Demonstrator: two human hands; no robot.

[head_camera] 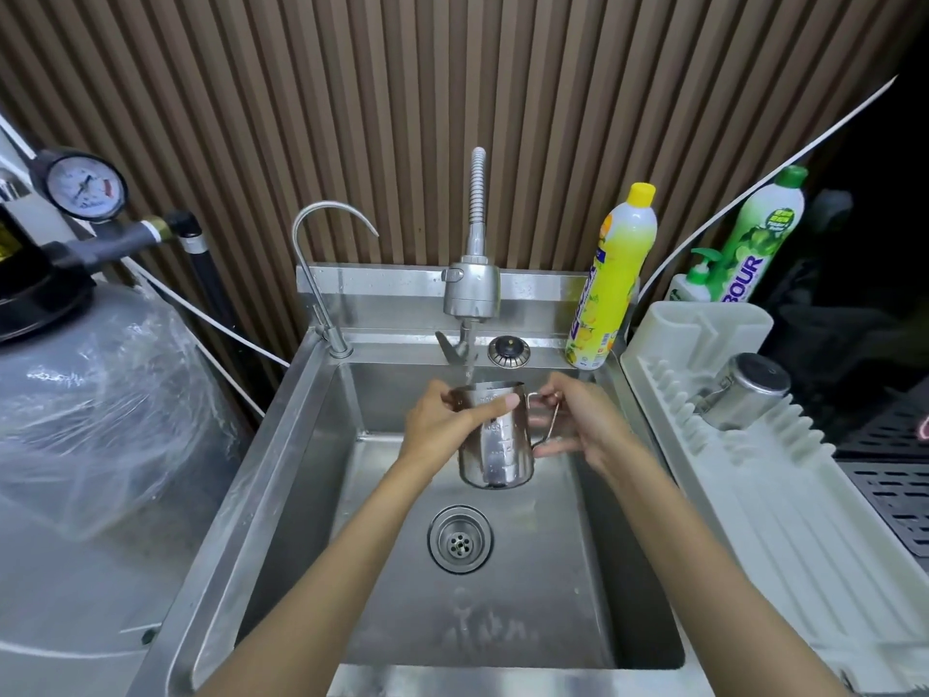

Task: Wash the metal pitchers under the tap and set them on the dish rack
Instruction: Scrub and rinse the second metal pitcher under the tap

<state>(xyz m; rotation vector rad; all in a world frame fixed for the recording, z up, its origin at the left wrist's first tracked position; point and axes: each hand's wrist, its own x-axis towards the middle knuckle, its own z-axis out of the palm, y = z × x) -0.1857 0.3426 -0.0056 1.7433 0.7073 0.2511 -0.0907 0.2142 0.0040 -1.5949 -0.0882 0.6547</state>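
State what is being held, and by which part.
A metal pitcher, under the tap: the left hand grips its upper body near the rim, and the right hand holds its handle.

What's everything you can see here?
steel sink: 1, silver, centre
spring-neck spray tap: 1, silver, behind sink
thin gooseneck tap: 1, silver, back left
handled steel measuring pitcher: 1, silver, under spray tap
plastic dish rack: 1, white, right of sink
upturned steel pitcher: 1, silver, on rack
yellow soap bottle: 1, yellow, sink's back ledge
green soap bottle: 1, green, behind rack
round pressure gauge: 1, white, far left
left hand: 1, grips pitcher's body
right hand: 1, holds pitcher's handle
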